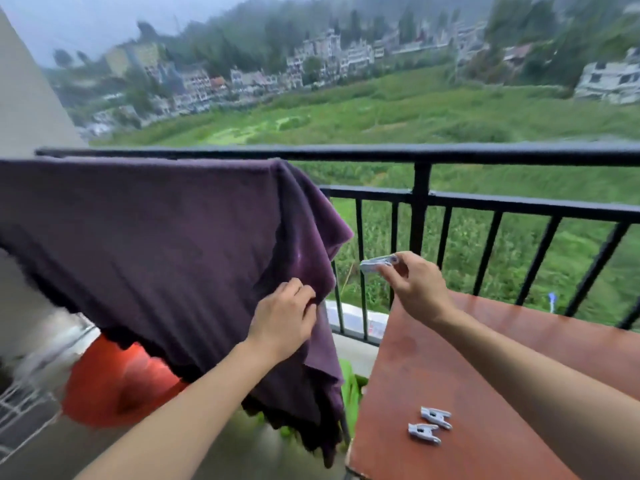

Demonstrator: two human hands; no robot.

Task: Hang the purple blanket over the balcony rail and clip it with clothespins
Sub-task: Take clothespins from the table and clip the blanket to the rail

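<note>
Hiding balcony rail (pixel 485 154) at left: purple blanket (pixel 156 244)

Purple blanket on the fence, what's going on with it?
A person is hanging the purple blanket over the balcony rail. The left hand pinches a fold of it, and the right hand holds a clothespin, not yet clipped on. Two more clothespins lie on the red table.

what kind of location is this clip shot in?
Likely a high apartment balcony: black metal railing, a purple blanket draped over it, and green fields and hillside buildings beyond.
</note>
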